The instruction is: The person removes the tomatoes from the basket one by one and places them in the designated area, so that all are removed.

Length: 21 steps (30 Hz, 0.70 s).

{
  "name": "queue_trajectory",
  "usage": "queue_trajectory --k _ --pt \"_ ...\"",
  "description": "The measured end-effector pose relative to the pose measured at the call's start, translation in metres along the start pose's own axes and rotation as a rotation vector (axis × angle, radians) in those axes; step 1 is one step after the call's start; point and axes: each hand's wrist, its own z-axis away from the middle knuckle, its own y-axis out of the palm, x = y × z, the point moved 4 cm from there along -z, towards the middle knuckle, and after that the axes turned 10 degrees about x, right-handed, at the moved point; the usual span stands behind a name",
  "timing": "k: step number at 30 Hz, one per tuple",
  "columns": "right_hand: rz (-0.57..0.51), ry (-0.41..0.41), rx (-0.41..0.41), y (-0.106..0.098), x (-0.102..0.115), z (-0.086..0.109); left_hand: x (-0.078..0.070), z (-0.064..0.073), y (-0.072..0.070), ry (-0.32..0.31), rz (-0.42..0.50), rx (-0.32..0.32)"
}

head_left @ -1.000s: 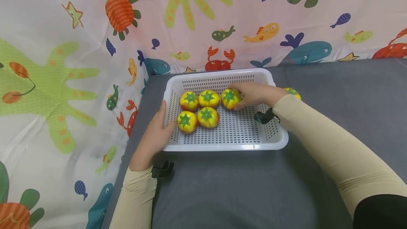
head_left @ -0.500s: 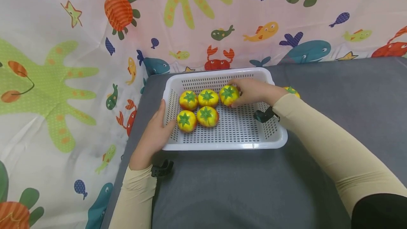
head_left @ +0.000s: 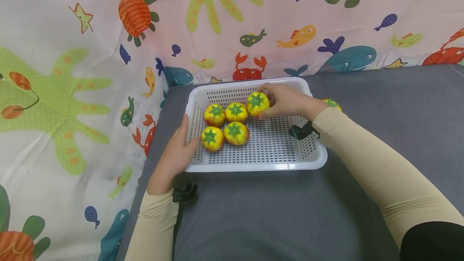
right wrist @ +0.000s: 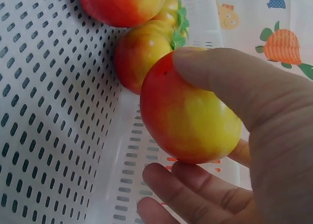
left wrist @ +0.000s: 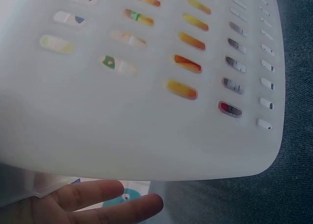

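Centre left, our left hand (head_left: pixel 177 150) grips the basket (head_left: pixel 250 167), seemingly for steadiness; mid-frame, our right hand (head_left: pixel 286 100) pinches a fruit (head_left: pixel 257 105).

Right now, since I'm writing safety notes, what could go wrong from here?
The glossy, round fruit in the right grip might slip. A neighboring fruit sits close by and could get knocked. The left grip holds the basket, so a tug might shift everything inside.

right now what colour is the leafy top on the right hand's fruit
The leafy top is green, clearest in the head view.
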Motion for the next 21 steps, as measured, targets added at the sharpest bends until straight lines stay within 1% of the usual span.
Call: queue_trajectory --k 6,10,13,18,21 --pt "-0.014 -0.006 -0.011 -0.003 0.001 0.002 -0.001 0.000 -0.001 0.015 -0.003 -0.005" --pt "-0.057 -0.041 -0.026 -0.004 0.002 0.004 -0.001 0.001 -0.001 0.000 -0.005 -0.003" --pt "-0.071 -0.057 -0.047 -0.005 0.004 0.007 -0.001 0.002 -0.001 -0.014 -0.011 -0.004" --pt "-0.063 -0.043 -0.090 -0.007 0.005 0.014 0.000 0.001 0.000 -0.023 -0.038 -0.011" --pt "-0.053 -0.048 -0.103 -0.007 0.008 0.019 0.000 0.000 0.001 -0.023 -0.044 -0.012"
